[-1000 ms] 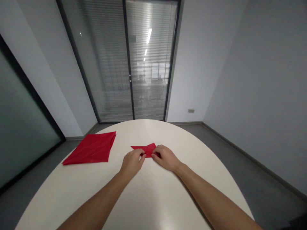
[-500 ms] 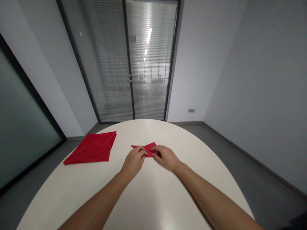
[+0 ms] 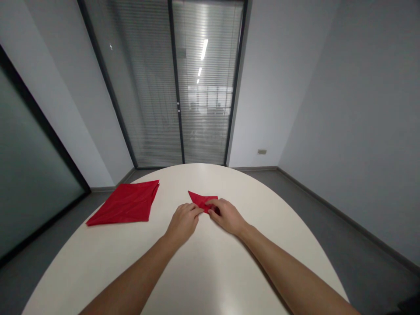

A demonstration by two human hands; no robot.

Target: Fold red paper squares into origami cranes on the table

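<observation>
A small red folded piece (image 3: 200, 199), of paper or thin cloth, lies on the white table between my hands. Its pointed corner sticks out to the upper left, and its right part is partly hidden by fingers. My left hand (image 3: 186, 217) has its fingers bent together, with the tips at the lower left edge of the piece. From the right, my right hand (image 3: 228, 215) curls thumb and index finger onto the piece near its lower right side.
A larger red folded sheet (image 3: 126, 203) with creases lies at the left, near the edge of the round white table (image 3: 183, 271). Beyond the table stand a glass partition with blinds (image 3: 151, 109) and grey walls (image 3: 278, 78).
The small red piece has turned clockwise, its pointed corner swinging up and to the right. My left fingertips have shifted to its lower edge; the right hand has barely moved.
</observation>
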